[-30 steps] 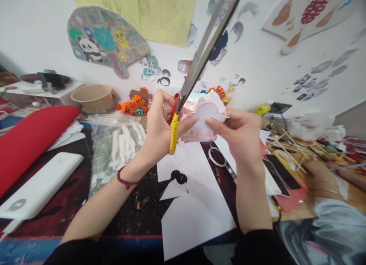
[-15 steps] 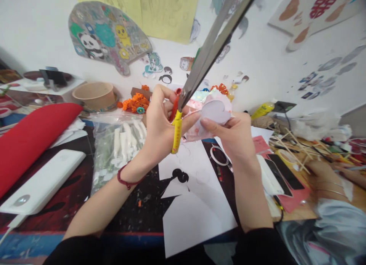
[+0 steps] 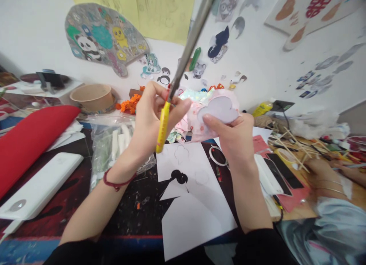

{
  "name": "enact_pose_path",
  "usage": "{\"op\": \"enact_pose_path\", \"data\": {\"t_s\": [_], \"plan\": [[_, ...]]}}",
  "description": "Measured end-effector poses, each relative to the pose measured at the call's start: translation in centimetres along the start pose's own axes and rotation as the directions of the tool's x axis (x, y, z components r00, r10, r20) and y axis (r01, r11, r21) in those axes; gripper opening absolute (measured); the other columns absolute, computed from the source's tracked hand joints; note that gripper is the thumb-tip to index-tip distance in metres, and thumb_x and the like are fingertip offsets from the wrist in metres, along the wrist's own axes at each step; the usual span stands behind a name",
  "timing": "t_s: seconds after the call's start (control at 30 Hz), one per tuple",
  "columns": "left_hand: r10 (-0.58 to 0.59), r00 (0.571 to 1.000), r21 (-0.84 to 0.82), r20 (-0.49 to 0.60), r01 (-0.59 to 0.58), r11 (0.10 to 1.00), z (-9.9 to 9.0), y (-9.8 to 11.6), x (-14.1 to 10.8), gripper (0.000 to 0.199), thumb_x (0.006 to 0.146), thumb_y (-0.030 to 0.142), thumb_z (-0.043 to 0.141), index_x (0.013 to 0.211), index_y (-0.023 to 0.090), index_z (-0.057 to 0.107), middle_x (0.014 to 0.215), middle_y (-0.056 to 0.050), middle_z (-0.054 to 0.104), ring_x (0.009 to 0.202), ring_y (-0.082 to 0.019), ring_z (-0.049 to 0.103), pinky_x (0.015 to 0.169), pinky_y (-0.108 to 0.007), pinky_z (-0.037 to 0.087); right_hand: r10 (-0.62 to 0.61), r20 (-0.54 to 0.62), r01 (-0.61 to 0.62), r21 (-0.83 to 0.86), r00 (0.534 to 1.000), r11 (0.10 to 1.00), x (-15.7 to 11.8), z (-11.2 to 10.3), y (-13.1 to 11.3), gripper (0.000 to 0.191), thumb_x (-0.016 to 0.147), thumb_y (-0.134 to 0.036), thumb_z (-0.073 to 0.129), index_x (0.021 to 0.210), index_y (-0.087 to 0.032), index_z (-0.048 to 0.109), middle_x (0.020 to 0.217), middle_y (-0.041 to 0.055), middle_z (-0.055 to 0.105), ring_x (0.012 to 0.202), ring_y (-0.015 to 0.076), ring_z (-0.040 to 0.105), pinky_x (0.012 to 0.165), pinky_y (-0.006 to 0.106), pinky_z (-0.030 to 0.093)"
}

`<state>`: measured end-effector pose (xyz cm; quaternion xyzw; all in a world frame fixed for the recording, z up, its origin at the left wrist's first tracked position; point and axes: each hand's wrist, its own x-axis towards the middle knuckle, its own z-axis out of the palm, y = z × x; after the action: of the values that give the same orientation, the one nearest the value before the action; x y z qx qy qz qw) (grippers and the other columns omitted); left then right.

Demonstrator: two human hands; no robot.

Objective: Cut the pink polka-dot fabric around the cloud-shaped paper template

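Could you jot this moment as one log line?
Left hand: holds scissors | Right hand: pinches pale cutout and pink patterned sheet together | Below: white paper on dark table

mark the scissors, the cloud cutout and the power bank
Scissors (image 3: 187, 55), head view, on the blades
Cloud cutout (image 3: 223, 107), head view, on its pale face
Power bank (image 3: 47, 184), head view, on its top
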<state>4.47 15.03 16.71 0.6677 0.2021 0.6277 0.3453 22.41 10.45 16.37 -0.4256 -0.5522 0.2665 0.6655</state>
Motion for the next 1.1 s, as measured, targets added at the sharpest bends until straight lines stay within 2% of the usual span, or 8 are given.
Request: {"op": "enact_pose_path", "data": {"t_s": [0.07, 0.2, 0.33, 0.4, 0.5, 0.63, 0.93, 1.1], "plan": [[0.051, 0.998, 0.035, 0.033, -0.052, 0.998, -1.0, -0.3, 0.5, 0.039, 0.089, 0.059, 0.069, 0.095, 0.026, 0.049, 0.085, -0.001, 0.059, 0.068, -0.012, 0.049, 0.057, -0.034, 0.038, -0.022, -0.028, 0.021, -0.033, 0.999, 0.999, 0.0, -0.5, -0.4, 0.022, 0.074, -0.033, 0.087, 0.066, -0.024, 0.069, 0.068, -0.0013, 0.064, 0.067, 0.0177, 0.065, 0.062, 0.032, 0.057], [0.163, 0.979, 0.135, 0.122, -0.179, 0.975, -2.9, -0.2, 1.1, 0.060, 0.072, 0.065, 0.082, 0.100, 0.026, 0.048, 0.095, -0.003, 0.051, 0.076, -0.015, 0.045, 0.065, -0.035, 0.038, -0.080, -0.072, 0.073, -0.100, 0.994, 0.992, 0.0, -1.4, -1.3, 0.024, 0.076, -0.036, 0.086, 0.067, -0.025, 0.066, 0.069, -0.0001, 0.064, 0.070, 0.0200, 0.065, 0.063, 0.035, 0.057], [0.109, 0.933, 0.374, 0.343, -0.242, 0.896, -4.2, 0.8, 1.1, 0.048, 0.078, 0.055, 0.079, 0.098, 0.022, 0.051, 0.085, 0.000, 0.051, 0.069, -0.013, 0.041, 0.060, -0.031, 0.033, -0.142, -0.099, 0.132, -0.102, 0.985, 0.986, 0.1, -2.4, -1.9, 0.026, 0.076, -0.036, 0.087, 0.064, -0.025, 0.065, 0.067, -0.0012, 0.063, 0.073, 0.0195, 0.066, 0.065, 0.035, 0.057], [0.082, 0.922, 0.411, 0.379, -0.246, 0.878, -4.7, 1.3, 1.2, 0.050, 0.075, 0.058, 0.080, 0.096, 0.021, 0.052, 0.084, -0.001, 0.055, 0.068, -0.013, 0.044, 0.060, -0.030, 0.033, -0.162, -0.096, 0.156, -0.070, 0.982, 0.985, 0.2, -2.8, -2.0, 0.023, 0.076, -0.033, 0.087, 0.065, -0.026, 0.067, 0.066, -0.0022, 0.063, 0.072, 0.0177, 0.066, 0.067, 0.034, 0.056], [-0.006, 0.923, 0.475, 0.386, -0.193, 0.858, -5.4, 2.0, 1.2, 0.054, 0.074, 0.063, 0.077, 0.098, 0.021, 0.053, 0.088, -0.002, 0.058, 0.072, -0.015, 0.048, 0.062, -0.029, 0.037, -0.163, -0.092, 0.163, -0.004, 0.982, 0.987, 0.4, -3.2, -2.1, 0.015, 0.075, -0.029, 0.088, 0.071, -0.028, 0.074, 0.070, -0.0036, 0.067, 0.070, 0.0144, 0.065, 0.069, 0.032, 0.056], [-0.122, 0.900, 0.621, 0.417, -0.184, 0.762, -6.0, 3.3, 1.2, 0.044, 0.081, 0.057, 0.070, 0.102, 0.022, 0.053, 0.092, -0.001, 0.059, 0.076, -0.016, 0.051, 0.067, -0.029, 0.040, -0.147, -0.117, 0.154, 0.054, 0.982, 0.987, 0.4, -3.2, -2.4, 0.014, 0.072, -0.029, 0.090, 0.070, -0.028, 0.076, 0.071, -0.0044, 0.068, 0.067, 0.0138, 0.063, 0.066, 0.030, 0.054], [-0.070, 0.903, 0.639, 0.424, -0.243, 0.730, -6.4, 3.7, 1.1, 0.048, 0.076, 0.055, 0.079, 0.103, 0.019, 0.061, 0.080, 0.001, 0.058, 0.070, -0.014, 0.054, 0.065, -0.025, 0.039, -0.152, -0.100, 0.156, 0.031, 0.983, 0.987, -0.3, -3.2, -3.7, 0.012, 0.079, -0.033, 0.084, 0.074, -0.042, 0.077, 0.079, -0.0036, 0.077, 0.077, 0.0220, 0.072, 0.077, 0.036, 0.056], [-0.049, 0.907, 0.639, 0.419, -0.256, 0.725, -6.2, 3.8, 0.9, 0.054, 0.075, 0.063, 0.077, 0.102, 0.019, 0.063, 0.083, -0.001, 0.063, 0.069, -0.014, 0.054, 0.065, -0.025, 0.039, -0.158, -0.076, 0.162, 0.044, 0.984, 0.986, -0.4, -2.9, -3.8, 0.020, 0.080, -0.025, 0.083, 0.076, -0.044, 0.079, 0.078, -0.0054, 0.077, 0.075, 0.0194, 0.070, 0.078, 0.034, 0.056]]}}
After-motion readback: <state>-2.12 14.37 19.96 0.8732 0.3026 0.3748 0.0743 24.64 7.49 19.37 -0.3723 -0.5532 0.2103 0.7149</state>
